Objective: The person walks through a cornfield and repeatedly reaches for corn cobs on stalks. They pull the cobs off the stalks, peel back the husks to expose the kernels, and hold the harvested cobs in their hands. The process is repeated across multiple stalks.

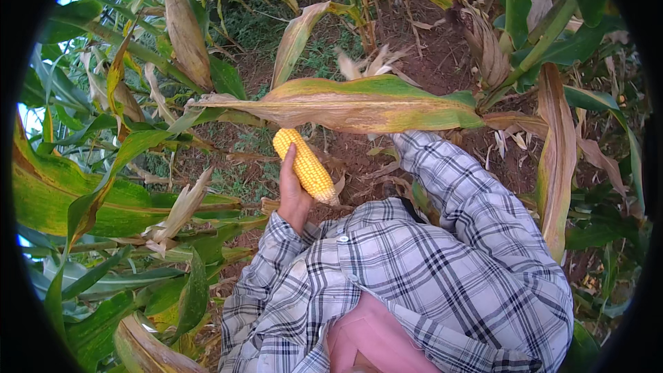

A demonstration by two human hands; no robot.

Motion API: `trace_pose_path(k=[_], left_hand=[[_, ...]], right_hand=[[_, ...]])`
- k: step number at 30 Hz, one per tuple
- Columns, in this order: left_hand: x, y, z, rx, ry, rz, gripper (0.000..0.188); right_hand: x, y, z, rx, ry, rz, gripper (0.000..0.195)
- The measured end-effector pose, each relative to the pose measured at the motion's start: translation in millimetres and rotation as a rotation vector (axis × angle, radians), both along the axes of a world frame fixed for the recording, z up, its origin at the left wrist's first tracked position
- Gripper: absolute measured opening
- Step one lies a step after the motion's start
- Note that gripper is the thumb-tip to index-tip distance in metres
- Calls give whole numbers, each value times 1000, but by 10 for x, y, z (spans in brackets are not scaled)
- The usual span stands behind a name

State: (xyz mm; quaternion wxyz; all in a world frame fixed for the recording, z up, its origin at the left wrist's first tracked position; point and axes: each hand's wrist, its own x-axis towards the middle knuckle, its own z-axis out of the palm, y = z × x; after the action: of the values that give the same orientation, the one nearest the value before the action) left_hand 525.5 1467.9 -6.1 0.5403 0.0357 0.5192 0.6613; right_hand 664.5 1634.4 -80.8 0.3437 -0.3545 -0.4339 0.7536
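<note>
A husked ear of yellow corn [309, 166] is in my left hand [294, 191], the thumb laid along its near side. The ear tilts, with its pale end toward my body. My right sleeve [440, 166] reaches forward beneath a long, partly dried corn leaf [362, 103]. That leaf hides my right hand, so what it touches or holds does not show. Just past the leaf, pale dry husks [375, 65] stick up.
Corn stalks crowd both sides. Ears in dry husks hang at the upper left [186, 36] and upper right [484, 44]. An opened, dry husk [178, 212] juts in from the left. A drooping dry leaf [557, 160] hangs beside my right arm. Husk scraps [510, 142] lie on reddish soil [440, 57].
</note>
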Motion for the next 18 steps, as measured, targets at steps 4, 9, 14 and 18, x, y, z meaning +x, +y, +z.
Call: trace_pose_path(k=[4,9,14,18], left_hand=[[148,168,-33,59,-41,-114,35],[604,128,1,-32,13,-496,39],[-100,165,366,71,578,-393,10],[-670,-19,863,92,780,-75,23]], right_hand=[[335,-549,230,525,-440,224,53],[640,-928,311,183,-478,241,69],[2418,-971,-439,-667,-431,-124,46],[3700,-1189,-2089,-870,-827,-142,61]])
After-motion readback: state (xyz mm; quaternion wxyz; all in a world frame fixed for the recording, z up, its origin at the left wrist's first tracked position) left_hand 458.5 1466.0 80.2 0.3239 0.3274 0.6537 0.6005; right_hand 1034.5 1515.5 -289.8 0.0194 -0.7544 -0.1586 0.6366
